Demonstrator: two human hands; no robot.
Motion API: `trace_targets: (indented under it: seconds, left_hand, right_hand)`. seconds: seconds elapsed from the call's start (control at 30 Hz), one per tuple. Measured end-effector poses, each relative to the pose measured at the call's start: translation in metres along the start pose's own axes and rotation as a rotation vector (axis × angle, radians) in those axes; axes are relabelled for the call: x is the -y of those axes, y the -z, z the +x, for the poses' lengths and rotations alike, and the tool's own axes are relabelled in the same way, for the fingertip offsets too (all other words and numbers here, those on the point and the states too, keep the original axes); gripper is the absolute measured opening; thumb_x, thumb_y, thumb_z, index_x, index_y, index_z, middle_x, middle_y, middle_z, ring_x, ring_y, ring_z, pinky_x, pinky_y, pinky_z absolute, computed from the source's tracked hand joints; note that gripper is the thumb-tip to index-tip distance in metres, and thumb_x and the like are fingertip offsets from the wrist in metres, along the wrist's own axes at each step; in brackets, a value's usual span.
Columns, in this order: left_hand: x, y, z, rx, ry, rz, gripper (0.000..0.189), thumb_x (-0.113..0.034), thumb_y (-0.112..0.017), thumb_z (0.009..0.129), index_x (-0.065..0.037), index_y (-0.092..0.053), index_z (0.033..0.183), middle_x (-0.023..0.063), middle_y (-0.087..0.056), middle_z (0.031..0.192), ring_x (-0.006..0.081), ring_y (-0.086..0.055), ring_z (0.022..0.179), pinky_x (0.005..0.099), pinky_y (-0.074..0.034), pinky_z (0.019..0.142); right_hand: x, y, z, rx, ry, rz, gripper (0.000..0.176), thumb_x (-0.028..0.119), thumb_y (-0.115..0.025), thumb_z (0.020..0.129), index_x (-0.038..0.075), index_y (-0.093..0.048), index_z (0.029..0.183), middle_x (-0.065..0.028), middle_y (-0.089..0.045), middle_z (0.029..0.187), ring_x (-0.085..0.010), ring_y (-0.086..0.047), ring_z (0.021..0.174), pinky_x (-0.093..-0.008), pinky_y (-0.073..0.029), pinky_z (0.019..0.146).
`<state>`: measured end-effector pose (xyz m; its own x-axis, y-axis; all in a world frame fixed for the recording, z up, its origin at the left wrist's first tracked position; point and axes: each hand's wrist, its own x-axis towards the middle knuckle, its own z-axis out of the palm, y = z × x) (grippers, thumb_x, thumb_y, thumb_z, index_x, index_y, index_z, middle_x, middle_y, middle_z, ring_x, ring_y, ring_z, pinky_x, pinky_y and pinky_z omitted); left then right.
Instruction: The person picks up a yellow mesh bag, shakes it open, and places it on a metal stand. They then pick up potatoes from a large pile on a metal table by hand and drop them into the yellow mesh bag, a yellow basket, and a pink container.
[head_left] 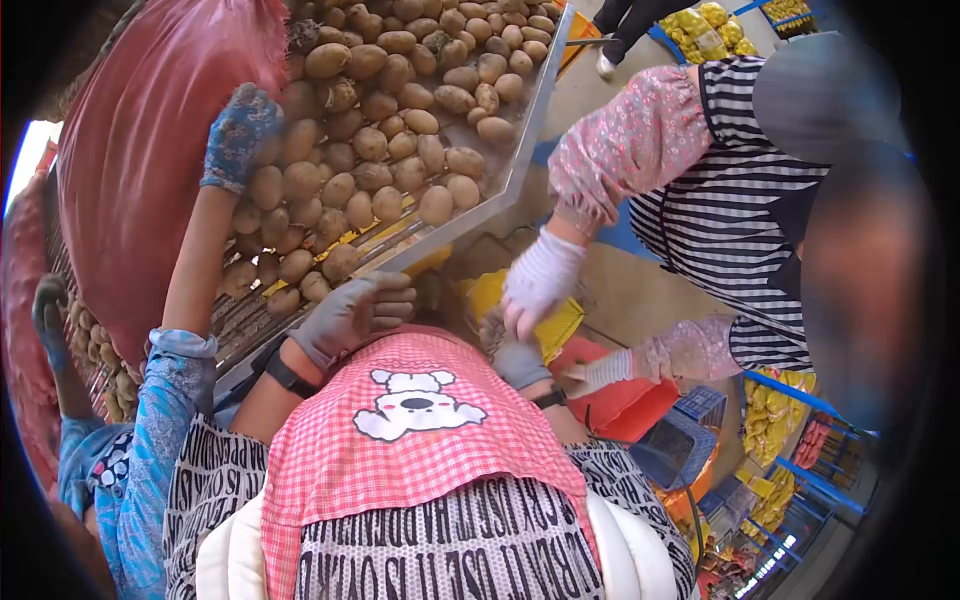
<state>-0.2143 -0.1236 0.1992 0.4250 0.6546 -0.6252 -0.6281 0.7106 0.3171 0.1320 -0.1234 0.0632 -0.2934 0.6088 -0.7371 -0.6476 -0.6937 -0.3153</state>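
My left hand (362, 312), in a grey glove with a dark wristband above it, is at the lower edge of the potato sorting rack (440, 237). Its fingers stretch rightward, and nothing shows in them. Potatoes (370, 175) lie heaped just beyond. On the far side of the pink checked apron (420, 450), my right hand (515, 358) is also gloved in grey. Its fingers are blurred and partly hidden, beside a yellow bag (552, 330) and close to a co-worker's white-gloved hand (542, 280).
At the left, another person's blue-gloved hand (240, 135) touches a large red sack (140, 170). A co-worker in striped clothes (720, 215) leans in from the right. Beyond are a red container (620, 395), a blue crate (700, 408) and yellow bags of produce (775, 410).
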Motion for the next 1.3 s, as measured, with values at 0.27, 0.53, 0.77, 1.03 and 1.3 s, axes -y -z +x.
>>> trace_targets:
  seconds: [0.27,0.53,0.77,1.03,1.3]
  left_hand:
    - [0.002,0.019,-0.064,-0.254,-0.716,0.085,0.048,-0.040,-0.046,0.105,-0.006,-0.052,0.139,0.0089,-0.062,0.131,0.0219,-0.060,0.118,0.0363,-0.047,0.099]
    - [-0.032,-0.029,-0.091,-0.281,-0.934,0.384,0.046,-0.037,-0.043,0.106,-0.006,-0.049,0.140,0.0095,-0.058,0.136,0.0203,-0.060,0.119,0.0351,-0.046,0.102]
    - [-0.029,-0.015,-0.083,-0.250,-1.034,0.362,0.034,-0.028,-0.044,0.107,-0.005,-0.058,0.129,0.0084,-0.063,0.126,0.0191,-0.062,0.114,0.0345,-0.047,0.099]
    - [0.124,0.047,-0.078,-0.412,-0.752,1.067,0.032,-0.026,-0.055,0.101,0.001,-0.065,0.115,0.0085,-0.070,0.107,0.0170,-0.066,0.096,0.0304,-0.053,0.081]
    - [0.247,0.206,0.056,-0.685,-0.084,0.831,0.029,-0.014,-0.062,0.090,-0.007,-0.070,0.116,0.0070,-0.071,0.105,0.0169,-0.065,0.095,0.0310,-0.051,0.086]
  right_hand:
    - [0.019,-0.073,-0.038,-0.292,-0.068,-0.288,0.026,0.028,-0.059,0.097,0.008,-0.063,0.113,-0.0069,-0.069,0.104,-0.0185,-0.067,0.089,-0.0319,-0.056,0.078]
    - [-0.017,-0.019,-0.106,-0.417,0.137,-0.102,0.033,0.027,-0.056,0.099,0.008,-0.058,0.126,-0.0075,-0.070,0.105,-0.0194,-0.068,0.090,-0.0314,-0.057,0.080]
    - [-0.058,0.032,-0.159,-0.493,0.093,-0.109,0.028,0.026,-0.061,0.096,0.009,-0.064,0.118,-0.0063,-0.067,0.112,-0.0186,-0.065,0.098,-0.0321,-0.055,0.083]
    - [-0.080,0.073,-0.210,-0.418,0.022,-0.118,0.032,0.028,-0.060,0.098,0.007,-0.062,0.122,-0.0063,-0.067,0.111,-0.0183,-0.065,0.096,-0.0313,-0.055,0.084]
    - [-0.106,0.141,-0.249,-0.574,-0.144,-0.262,0.033,0.029,-0.059,0.098,0.008,-0.062,0.124,-0.0053,-0.065,0.116,-0.0165,-0.062,0.103,-0.0313,-0.053,0.085]
